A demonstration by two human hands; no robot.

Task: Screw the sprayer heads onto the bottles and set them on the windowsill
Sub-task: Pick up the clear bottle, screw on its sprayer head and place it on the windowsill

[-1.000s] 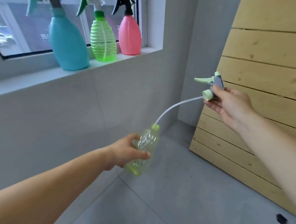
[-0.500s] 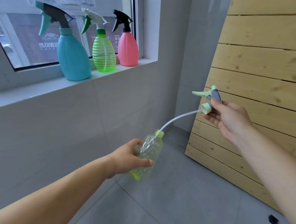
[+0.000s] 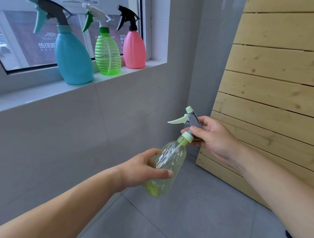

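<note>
While gripped by left hand (image 3: 144,169), clear bottle (image 3: 167,168), tube inside; right fingers (image 3: 198,133) pinching sprayer head (image 3: 190,124).

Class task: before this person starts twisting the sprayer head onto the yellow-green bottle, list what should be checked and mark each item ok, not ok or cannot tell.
1. Left hand has a firm grip around the yellow-green bottle: ok.
2. Right hand holds the sprayer head near its collar: ok.
3. Dip tube is inside the bottle, not outside the neck: ok.
4. Collar sits at the bottle neck: ok; whether it is square on the thread: cannot tell.
5. Thread engaged or tightened: cannot tell.
6. Free space on the windowsill left of the blue bottle, green bottle and pink bottle: ok.
</note>
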